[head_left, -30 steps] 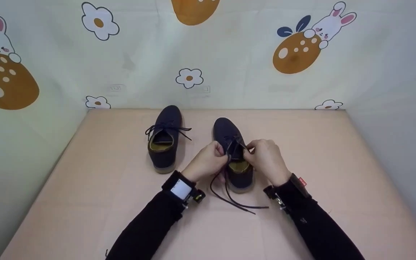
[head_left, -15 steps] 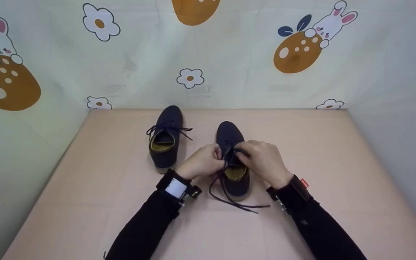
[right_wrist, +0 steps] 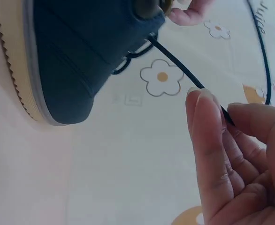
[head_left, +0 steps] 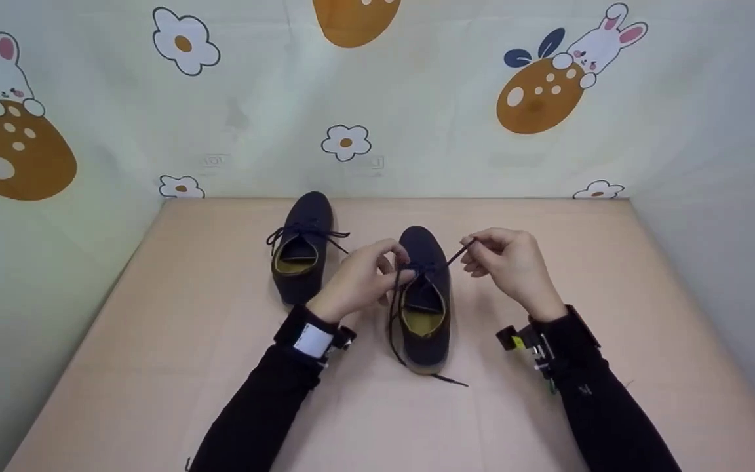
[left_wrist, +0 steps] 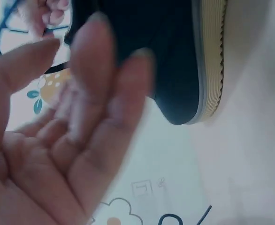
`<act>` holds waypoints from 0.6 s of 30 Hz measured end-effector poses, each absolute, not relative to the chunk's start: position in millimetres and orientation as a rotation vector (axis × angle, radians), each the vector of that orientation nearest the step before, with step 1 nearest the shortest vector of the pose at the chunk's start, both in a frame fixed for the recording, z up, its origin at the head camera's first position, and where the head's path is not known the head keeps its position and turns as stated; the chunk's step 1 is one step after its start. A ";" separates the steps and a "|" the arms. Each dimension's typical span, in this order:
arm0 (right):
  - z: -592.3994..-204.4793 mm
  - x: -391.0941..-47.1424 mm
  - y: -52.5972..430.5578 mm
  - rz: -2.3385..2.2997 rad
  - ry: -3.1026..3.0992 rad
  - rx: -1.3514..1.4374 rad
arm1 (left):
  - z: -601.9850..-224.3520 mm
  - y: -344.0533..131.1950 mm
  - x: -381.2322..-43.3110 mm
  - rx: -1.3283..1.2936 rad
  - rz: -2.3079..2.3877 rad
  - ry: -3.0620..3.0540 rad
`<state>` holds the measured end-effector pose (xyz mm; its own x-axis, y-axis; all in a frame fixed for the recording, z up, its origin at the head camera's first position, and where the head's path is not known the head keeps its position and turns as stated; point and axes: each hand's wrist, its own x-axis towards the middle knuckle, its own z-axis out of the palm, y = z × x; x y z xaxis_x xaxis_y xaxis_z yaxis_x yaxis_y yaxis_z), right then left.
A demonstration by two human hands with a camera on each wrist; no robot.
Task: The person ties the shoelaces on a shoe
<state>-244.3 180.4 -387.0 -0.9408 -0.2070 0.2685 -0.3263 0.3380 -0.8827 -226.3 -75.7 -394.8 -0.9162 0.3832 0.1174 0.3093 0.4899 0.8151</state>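
A dark navy lace-up shoe stands upright with its toe pointing away, its yellowish lining showing. On its right side my right hand pinches one shoelace between thumb and fingers; in the right wrist view this lace runs taut from the top eyelet. My left hand is at the shoe's left side, fingertips at the lacing. Its thumb and fingers are spread apart in the left wrist view, with a lace passing behind them. The other lace hangs along the shoe's left side, its end on the table behind the heel.
The matching shoe, its lace tied in a bow, stands to the left, partly behind my left hand. Both are on a pale pinkish tabletop. A printed curtain encloses the back and sides.
My right hand has moved off the shoe, up and to the right, drawing a lace out. My left hand's fingers have loosened and spread. The shoe has shifted slightly nearer.
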 end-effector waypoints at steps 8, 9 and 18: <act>-383.4 -253.6 195.4 1.901 -2.439 0.263 | -373.4 -89.8 -226.7 0.743 1.907 2.418; -383.0 -253.9 196.7 1.908 -2.437 0.242 | -370.8 -91.3 -226.2 0.723 1.992 2.355; -379.4 -254.6 209.6 2.006 -2.369 0.067 | -360.1 -100.1 -228.6 0.500 2.368 2.034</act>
<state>-254.6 209.6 -379.4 -0.9984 -0.0090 0.0558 -0.0565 0.1646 -0.9847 -228.6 -100.1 -360.1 -0.9497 0.1890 0.2497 0.2183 -0.1720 0.9606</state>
